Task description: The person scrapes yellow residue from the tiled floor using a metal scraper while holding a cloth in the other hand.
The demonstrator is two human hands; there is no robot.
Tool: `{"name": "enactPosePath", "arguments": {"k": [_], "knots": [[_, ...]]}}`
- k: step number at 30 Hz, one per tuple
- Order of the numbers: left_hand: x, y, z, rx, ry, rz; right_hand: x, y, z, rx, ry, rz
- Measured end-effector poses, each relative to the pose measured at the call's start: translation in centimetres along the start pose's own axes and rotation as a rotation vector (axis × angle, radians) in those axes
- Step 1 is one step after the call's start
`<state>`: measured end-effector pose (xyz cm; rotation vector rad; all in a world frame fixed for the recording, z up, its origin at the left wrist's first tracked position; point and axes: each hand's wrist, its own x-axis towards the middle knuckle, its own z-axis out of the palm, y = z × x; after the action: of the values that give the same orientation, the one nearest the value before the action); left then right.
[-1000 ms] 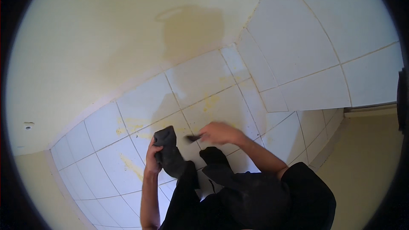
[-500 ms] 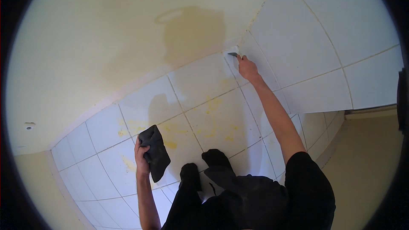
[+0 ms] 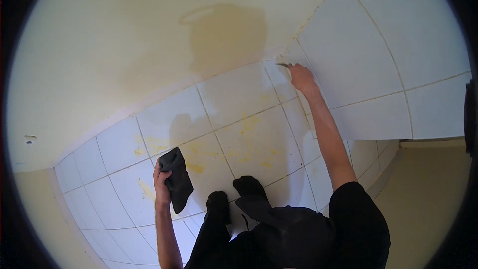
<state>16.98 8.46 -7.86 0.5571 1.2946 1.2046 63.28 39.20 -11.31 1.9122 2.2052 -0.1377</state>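
My right hand [image 3: 301, 77] is closed round the handle of a small scraper [image 3: 282, 65], at the far end of my outstretched arm. Its thin dark blade shows nearly edge-on, over the white floor tiles close to the corner where the cream wall meets a tiled side. Whether the blade touches the surface I cannot tell. Near my left side, my left hand [image 3: 162, 184] grips a folded dark grey cloth [image 3: 178, 182], thumb on top, held above the floor.
Yellow smears [image 3: 194, 164] mark the white tiled floor [image 3: 239, 87] between my hands. A cream wall [image 3: 124, 35] stands ahead, with a small white fitting [image 3: 30, 140] at far left. To the right is a large tiled surface [image 3: 358, 60]. My dark-covered feet [image 3: 249, 185] are below.
My right hand has moved a little right, away from the corner, and the scraper's blade has turned from flat to edge-on. The left hand with the cloth has shifted slightly left.
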Motion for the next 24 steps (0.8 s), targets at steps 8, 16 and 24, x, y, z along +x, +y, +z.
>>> {"name": "enactPosePath", "arguments": {"k": [8,16,24], "knots": [[0.4,0.2,0.3,0.016,0.017,0.009,2.9,-0.9,3.1,0.008,0.199,-0.105],[-0.4,-0.3,-1.0,0.004,0.022,0.000,-3.9,-0.9,-3.9,-0.146,-0.239,-0.073],[-0.1,-0.1,0.2,0.028,-0.003,0.018,1.9,0.4,4.1,-0.099,0.211,-0.121]]}}
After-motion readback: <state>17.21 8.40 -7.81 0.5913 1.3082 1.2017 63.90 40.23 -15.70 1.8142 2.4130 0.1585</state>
